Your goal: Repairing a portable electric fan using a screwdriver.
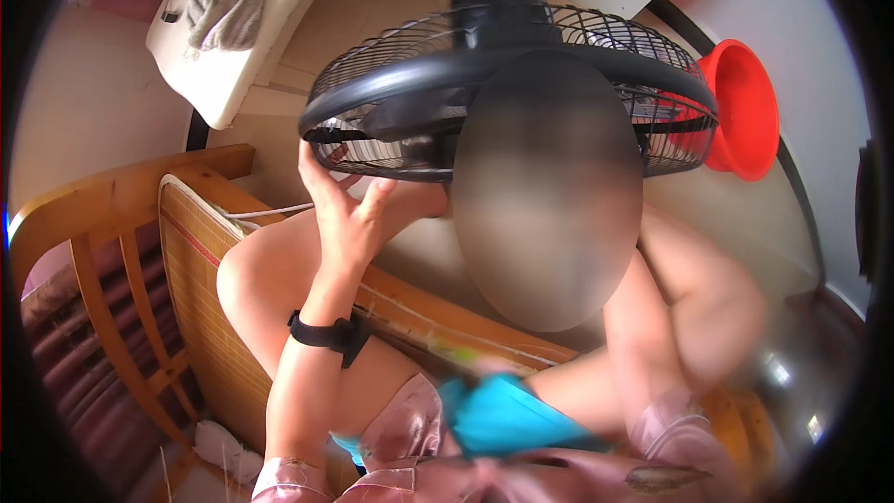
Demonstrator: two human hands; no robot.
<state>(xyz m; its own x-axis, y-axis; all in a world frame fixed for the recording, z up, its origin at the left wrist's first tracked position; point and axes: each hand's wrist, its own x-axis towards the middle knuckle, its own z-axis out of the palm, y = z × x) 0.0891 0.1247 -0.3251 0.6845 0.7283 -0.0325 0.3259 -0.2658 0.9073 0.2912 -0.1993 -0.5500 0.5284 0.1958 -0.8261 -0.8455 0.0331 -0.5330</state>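
Note:
A black electric fan (400, 74) with a round wire guard is held up in front of me, its motor housing (503, 14) on the far side. My left hand (345, 210) grips the lower left rim of the guard, thumb on the near side and fingers reaching up around the edge. A blurred oval patch covers the middle of the fan. My right forearm (643, 335) runs up into this patch, so the right hand and whatever it touches are hidden. On my left wrist sits a black strap (326, 333).
A red flared plastic container or stool (750, 112) stands right of the fan. Far left, a grey cloth (226, 0) lies on a white chair-like piece (209, 84). I sit on a wooden bench with a slatted armrest (88, 284) and woven mat (200, 289). Turquoise cloth (517, 414) covers my lap.

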